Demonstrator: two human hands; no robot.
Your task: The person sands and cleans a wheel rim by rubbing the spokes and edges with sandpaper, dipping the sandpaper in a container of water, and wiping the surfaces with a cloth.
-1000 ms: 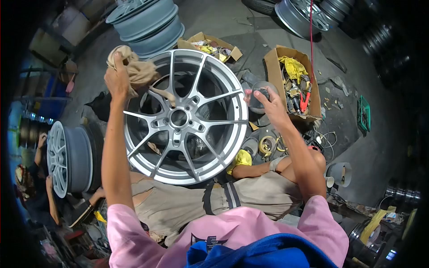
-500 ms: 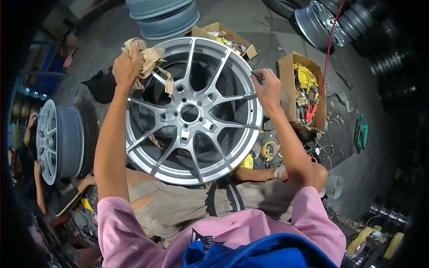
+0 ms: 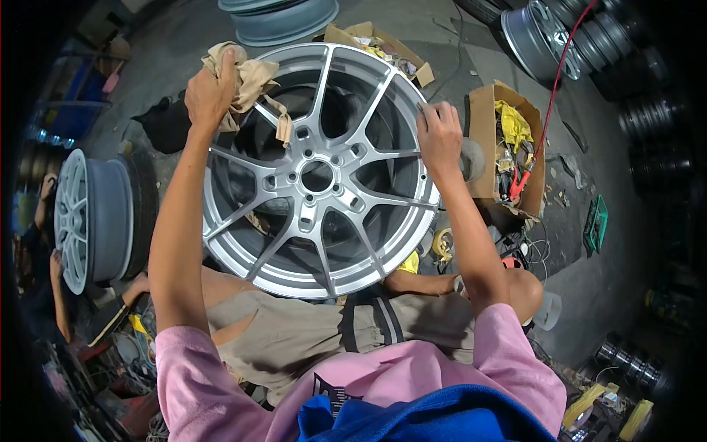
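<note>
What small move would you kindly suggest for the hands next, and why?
I would probably slide the right hand slightly along the outer edge of the wheel: it sits at that edge, while the left hand holds the bunched cloth at the upper left.

The person's left hand (image 3: 209, 101) is at ten o'clock, fingers closed in a grip, thumb toward twelve; the left forearm (image 3: 177, 221) rises along the nine o'clock side. The right hand (image 3: 441, 141), between one and two o'clock, shows its back, fingers curled, tips partly hidden; the right forearm (image 3: 470, 228) slants toward eleven.
</note>
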